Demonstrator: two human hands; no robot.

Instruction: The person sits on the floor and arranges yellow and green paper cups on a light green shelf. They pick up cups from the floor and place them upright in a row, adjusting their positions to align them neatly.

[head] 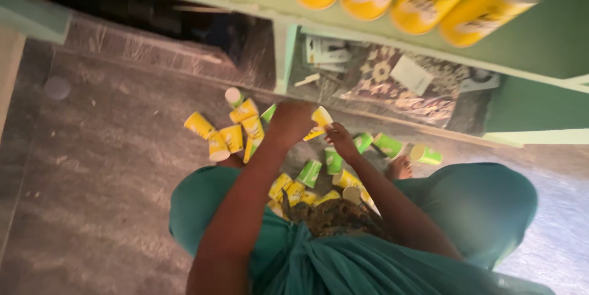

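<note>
Presently the left hand (291, 122) is gripping a yellow can (319, 122) by its side, at twelve o'clock from the lap; the right hand (341, 140) is steadying it with loosely spread fingers. Probably light, stiff, smooth-sided: best held mid-body.

left hand (293, 122) grips a yellow can (319, 121) (tilted) above scattered cans (230, 137) on the floor (104, 166).
</note>
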